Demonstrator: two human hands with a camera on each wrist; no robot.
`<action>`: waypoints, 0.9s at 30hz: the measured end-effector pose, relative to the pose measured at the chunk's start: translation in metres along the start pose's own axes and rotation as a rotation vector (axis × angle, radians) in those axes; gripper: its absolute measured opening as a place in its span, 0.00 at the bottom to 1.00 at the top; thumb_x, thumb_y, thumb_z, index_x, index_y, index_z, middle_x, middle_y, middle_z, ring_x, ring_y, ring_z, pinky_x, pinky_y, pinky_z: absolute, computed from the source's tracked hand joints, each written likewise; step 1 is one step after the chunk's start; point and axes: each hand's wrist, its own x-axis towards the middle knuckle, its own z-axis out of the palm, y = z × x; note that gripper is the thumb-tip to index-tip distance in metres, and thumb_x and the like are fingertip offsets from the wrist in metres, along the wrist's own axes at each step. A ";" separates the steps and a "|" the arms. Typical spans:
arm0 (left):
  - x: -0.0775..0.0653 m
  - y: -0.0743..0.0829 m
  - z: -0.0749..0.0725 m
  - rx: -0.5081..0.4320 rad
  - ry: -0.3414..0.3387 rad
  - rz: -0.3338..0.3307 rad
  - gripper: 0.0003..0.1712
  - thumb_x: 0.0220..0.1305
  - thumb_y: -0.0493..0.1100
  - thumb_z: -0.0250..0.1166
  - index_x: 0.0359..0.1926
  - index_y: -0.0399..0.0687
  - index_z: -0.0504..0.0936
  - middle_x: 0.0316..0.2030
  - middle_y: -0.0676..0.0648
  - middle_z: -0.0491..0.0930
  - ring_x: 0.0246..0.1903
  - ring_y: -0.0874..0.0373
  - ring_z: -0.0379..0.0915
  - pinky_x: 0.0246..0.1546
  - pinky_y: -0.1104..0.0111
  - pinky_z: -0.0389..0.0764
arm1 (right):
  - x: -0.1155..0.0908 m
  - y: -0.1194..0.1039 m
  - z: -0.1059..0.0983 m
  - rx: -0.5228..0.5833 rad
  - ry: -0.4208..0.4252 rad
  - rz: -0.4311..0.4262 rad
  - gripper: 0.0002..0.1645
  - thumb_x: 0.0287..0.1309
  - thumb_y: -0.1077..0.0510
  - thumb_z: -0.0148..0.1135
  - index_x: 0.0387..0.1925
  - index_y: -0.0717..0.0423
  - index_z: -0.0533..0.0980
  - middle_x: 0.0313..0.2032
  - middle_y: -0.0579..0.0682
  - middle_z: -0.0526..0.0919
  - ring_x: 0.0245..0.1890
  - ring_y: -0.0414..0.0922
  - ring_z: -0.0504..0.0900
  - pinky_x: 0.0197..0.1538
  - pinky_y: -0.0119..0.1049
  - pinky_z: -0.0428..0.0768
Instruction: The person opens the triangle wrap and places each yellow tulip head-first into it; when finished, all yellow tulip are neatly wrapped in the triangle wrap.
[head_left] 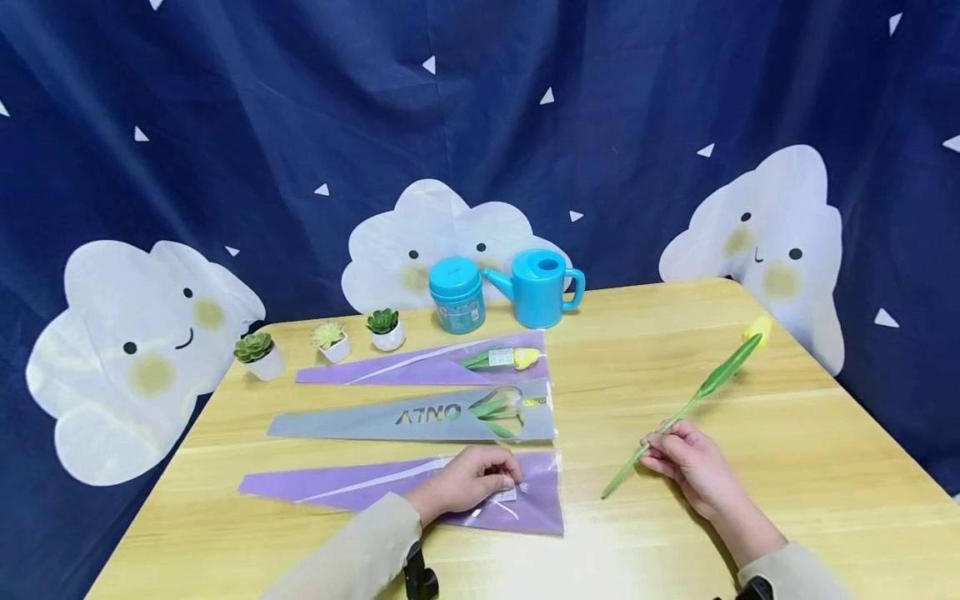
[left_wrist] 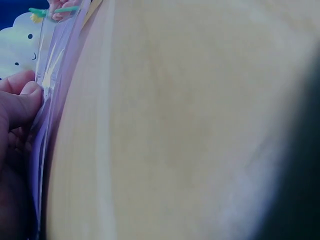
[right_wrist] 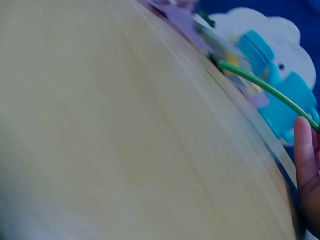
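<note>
My left hand [head_left: 471, 479] is over the nearest purple flower sleeve [head_left: 330, 483], close to its wide end. In the left wrist view, thumb and finger pinch the sleeve's clear film [left_wrist: 55, 55]. My right hand [head_left: 693, 471] holds an artificial yellow tulip by its green stem [head_left: 626, 476], the bloom [head_left: 759, 330] pointing away to the far right. The bare stem end slants toward the sleeve's wide side. In the right wrist view the stem [right_wrist: 265, 86] reaches out past the fingers. Part of the nearest sleeve is hidden under my left hand and forearm.
Beyond it lie a grey sleeve [head_left: 330, 423] lettered ONLY and another purple sleeve [head_left: 420, 363], each with a tulip inside. Along the back stand several small potted succulents [head_left: 387, 333], a blue lidded tub [head_left: 457, 300] and a blue watering can [head_left: 537, 296]. A cloud-patterned curtain hangs behind the table.
</note>
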 end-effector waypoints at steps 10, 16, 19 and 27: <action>0.002 -0.003 -0.005 -0.077 -0.026 0.030 0.03 0.62 0.33 0.56 0.35 0.42 0.77 0.27 0.49 0.74 0.27 0.69 0.65 0.31 0.75 0.70 | 0.003 0.006 0.034 0.102 0.055 0.022 0.13 0.58 0.73 0.44 0.28 0.54 0.69 0.28 0.47 0.81 0.30 0.38 0.82 0.37 0.28 0.80; 0.003 -0.001 -0.005 -0.097 -0.050 -0.003 0.03 0.64 0.33 0.54 0.35 0.44 0.73 0.24 0.54 0.67 0.25 0.69 0.62 0.29 0.77 0.67 | 0.002 0.011 0.046 0.128 0.047 0.041 0.14 0.58 0.73 0.45 0.27 0.52 0.70 0.28 0.47 0.82 0.30 0.38 0.83 0.38 0.28 0.80; 0.002 0.002 -0.005 -0.103 -0.046 -0.005 0.03 0.64 0.32 0.54 0.34 0.42 0.71 0.23 0.53 0.65 0.23 0.68 0.61 0.28 0.77 0.65 | 0.001 0.015 0.052 0.115 0.055 0.067 0.13 0.57 0.73 0.46 0.27 0.53 0.70 0.28 0.47 0.82 0.31 0.39 0.83 0.38 0.28 0.80; 0.001 0.001 -0.004 -0.115 -0.022 0.014 0.04 0.62 0.31 0.55 0.33 0.42 0.70 0.21 0.53 0.64 0.21 0.68 0.59 0.25 0.77 0.63 | -0.003 0.023 0.073 0.098 0.084 0.210 0.12 0.56 0.73 0.52 0.27 0.54 0.71 0.26 0.47 0.82 0.31 0.39 0.84 0.40 0.27 0.79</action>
